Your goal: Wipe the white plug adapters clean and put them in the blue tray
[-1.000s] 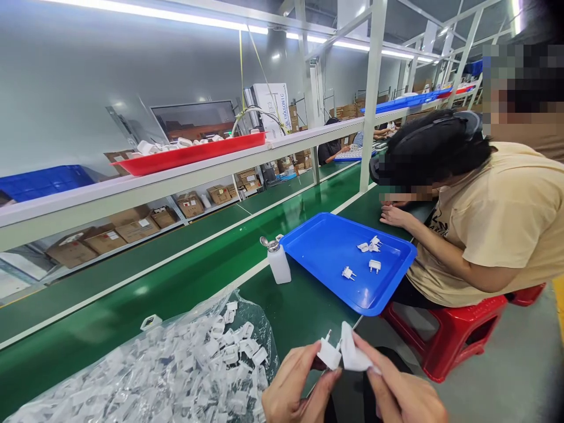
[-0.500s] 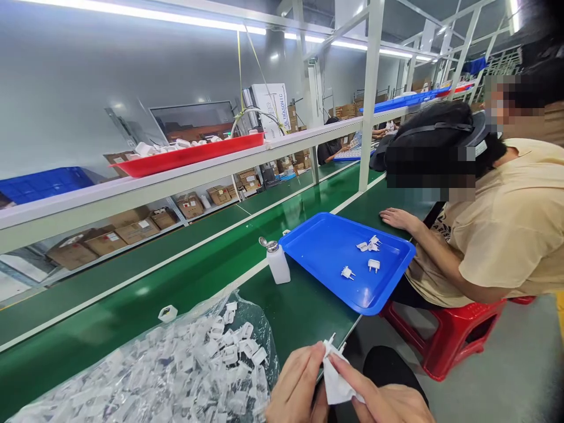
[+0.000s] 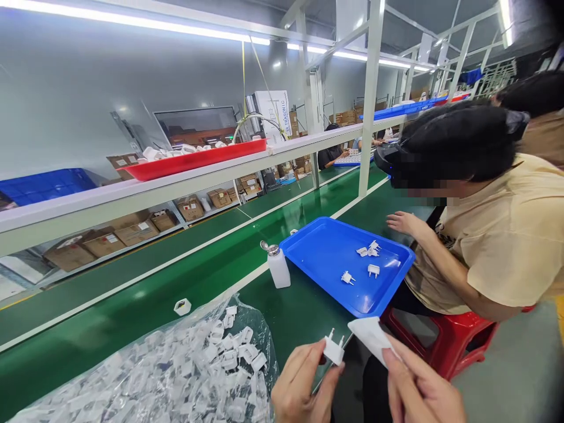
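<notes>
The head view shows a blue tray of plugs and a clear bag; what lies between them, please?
In the head view, a white bottle stands between them on the green bench.

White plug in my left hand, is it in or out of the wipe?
Out: the white plug shows bare in your left hand, apart from the wipe in your right hand.

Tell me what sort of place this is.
Probably a factory assembly line: what looks like a long green conveyor belt runs past the workbench, a clear plastic bag holds a mass of small white pieces, and a co-worker sits farther along.
</notes>
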### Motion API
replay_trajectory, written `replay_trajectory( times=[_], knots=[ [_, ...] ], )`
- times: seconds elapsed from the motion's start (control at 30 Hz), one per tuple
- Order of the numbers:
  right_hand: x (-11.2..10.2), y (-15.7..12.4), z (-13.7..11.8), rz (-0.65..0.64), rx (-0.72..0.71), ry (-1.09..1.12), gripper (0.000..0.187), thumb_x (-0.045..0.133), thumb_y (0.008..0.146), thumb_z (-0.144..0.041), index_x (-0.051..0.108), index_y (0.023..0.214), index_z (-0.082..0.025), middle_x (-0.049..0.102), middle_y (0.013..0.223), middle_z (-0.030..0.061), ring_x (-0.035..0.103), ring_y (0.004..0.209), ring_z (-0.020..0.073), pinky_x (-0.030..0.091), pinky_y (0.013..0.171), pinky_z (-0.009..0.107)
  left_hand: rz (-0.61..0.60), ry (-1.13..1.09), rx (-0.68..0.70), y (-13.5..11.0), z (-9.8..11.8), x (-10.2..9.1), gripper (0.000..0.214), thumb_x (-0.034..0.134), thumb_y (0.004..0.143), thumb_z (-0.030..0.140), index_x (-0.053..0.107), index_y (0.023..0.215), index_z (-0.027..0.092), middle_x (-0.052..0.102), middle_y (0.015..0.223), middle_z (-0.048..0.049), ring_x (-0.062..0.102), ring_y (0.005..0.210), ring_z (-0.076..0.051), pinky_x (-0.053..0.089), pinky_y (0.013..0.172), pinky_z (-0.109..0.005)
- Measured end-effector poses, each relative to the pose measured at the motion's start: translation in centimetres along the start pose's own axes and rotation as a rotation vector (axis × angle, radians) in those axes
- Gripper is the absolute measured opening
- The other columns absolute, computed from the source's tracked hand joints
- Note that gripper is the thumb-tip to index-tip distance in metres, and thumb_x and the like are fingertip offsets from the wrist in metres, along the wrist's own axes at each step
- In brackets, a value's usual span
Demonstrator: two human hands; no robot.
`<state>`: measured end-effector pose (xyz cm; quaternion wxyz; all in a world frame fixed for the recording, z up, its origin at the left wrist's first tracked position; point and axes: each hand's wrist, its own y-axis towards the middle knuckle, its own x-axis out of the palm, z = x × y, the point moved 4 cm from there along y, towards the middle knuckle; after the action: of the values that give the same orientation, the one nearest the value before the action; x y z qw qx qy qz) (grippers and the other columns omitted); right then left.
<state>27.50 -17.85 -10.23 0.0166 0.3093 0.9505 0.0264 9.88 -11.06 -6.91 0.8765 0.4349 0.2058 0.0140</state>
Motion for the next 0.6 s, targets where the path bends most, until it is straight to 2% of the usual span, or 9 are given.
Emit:
replay_trajectory(
  times=[0.07,0.13,0.23,0.3,0.37,0.43,0.53,0.6],
  knots=[
    [-0.1,0.8,1.0,-0.061,0.249,0.276,0.054,0.062,0.092,-0.058,0.073,0.116,-0.011,0.043,0.031,-0.0066,0.031,0.028,0.0069,0.024,0.034,0.018,-0.067,0.022,-0.176,1.2,-1.0,0.8,0.027,0.075,0.082,0.016,0.078,0.108,0.025,0.079,0.09,-0.0029,0.074,0.075,-0.019,0.062,0.071,-0.027],
    [-0.1,1.6,1.2,-0.143,0.32,0.479,0.048,0.067,0.09,-0.056,0.074,0.102,-0.01,0.041,0.03,-0.0072,0.021,0.03,0.0028,0.015,0.036,0.017,-0.137,-0.015,-0.357,2.7,-1.7,1.9,0.026,0.077,0.079,0.019,0.08,0.105,0.024,0.08,0.089,-0.0033,0.075,0.074,-0.02,0.063,0.072,-0.029],
    [-0.7,2.4,1.2,-0.176,0.352,0.601,0.045,0.073,0.085,-0.056,0.072,0.088,-0.012,0.039,0.029,-0.0077,0.018,0.03,0.0018,0.014,0.037,0.018,-0.184,-0.238,-0.522,4.6,-1.7,3.4,0.033,0.079,0.078,0.026,0.079,0.111,0.022,0.082,0.096,-0.0053,0.077,0.084,-0.023,0.064,0.078,-0.031],
    [-1.4,2.5,0.9,-0.127,0.34,0.573,0.049,0.074,0.081,-0.061,0.07,0.083,-0.012,0.039,0.028,-0.0068,0.02,0.03,0.0025,0.015,0.037,0.018,-0.181,-0.388,-0.561,5.1,-1.2,4.1,0.036,0.08,0.078,0.031,0.079,0.113,0.023,0.082,0.102,-0.0064,0.078,0.09,-0.024,0.064,0.081,-0.031],
    [-2.3,2.3,0.2,-0.017,0.275,0.483,0.05,0.074,0.081,-0.062,0.07,0.082,-0.012,0.039,0.028,-0.0065,0.023,0.03,0.0035,0.017,0.037,0.019,-0.185,-0.482,-0.58,5.0,-0.4,4.4,0.037,0.083,0.076,0.034,0.08,0.111,0.022,0.082,0.101,-0.0074,0.078,0.091,-0.025,0.064,0.08,-0.03],
    [-3.1,1.9,-1.0,0.118,0.172,0.376,0.051,0.071,0.083,-0.062,0.071,0.091,-0.012,0.041,0.03,-0.0074,0.029,0.03,0.0059,0.022,0.037,0.02,-0.176,-0.539,-0.599,4.4,0.3,4.3,0.038,0.085,0.074,0.037,0.081,0.108,0.021,0.083,0.096,-0.0079,0.078,0.088,-0.025,0.064,0.077,-0.028],
    [-3.6,0.8,-3.2,0.318,0.04,0.173,0.057,0.068,0.086,-0.062,0.071,0.111,-0.011,0.05,0.039,-0.0065,0.046,0.037,0.0109,0.037,0.043,0.022,-0.144,-0.574,-0.614,3.7,1.1,3.9,0.039,0.088,0.071,0.041,0.082,0.103,0.021,0.083,0.089,-0.0068,0.078,0.081,-0.023,0.063,0.072,-0.024],
    [-3.3,0.2,-4.8,0.382,-0.056,0.024,0.055,0.067,0.086,-0.06,0.074,0.112,-0.012,0.056,0.046,-0.0048,0.053,0.043,0.0118,0.044,0.048,0.021,-0.133,-0.577,-0.599,3.5,1.5,3.7,0.038,0.088,0.07,0.042,0.083,0.101,0.022,0.082,0.086,-0.0062,0.077,0.076,-0.022,0.063,0.069,-0.024]
  ],
)
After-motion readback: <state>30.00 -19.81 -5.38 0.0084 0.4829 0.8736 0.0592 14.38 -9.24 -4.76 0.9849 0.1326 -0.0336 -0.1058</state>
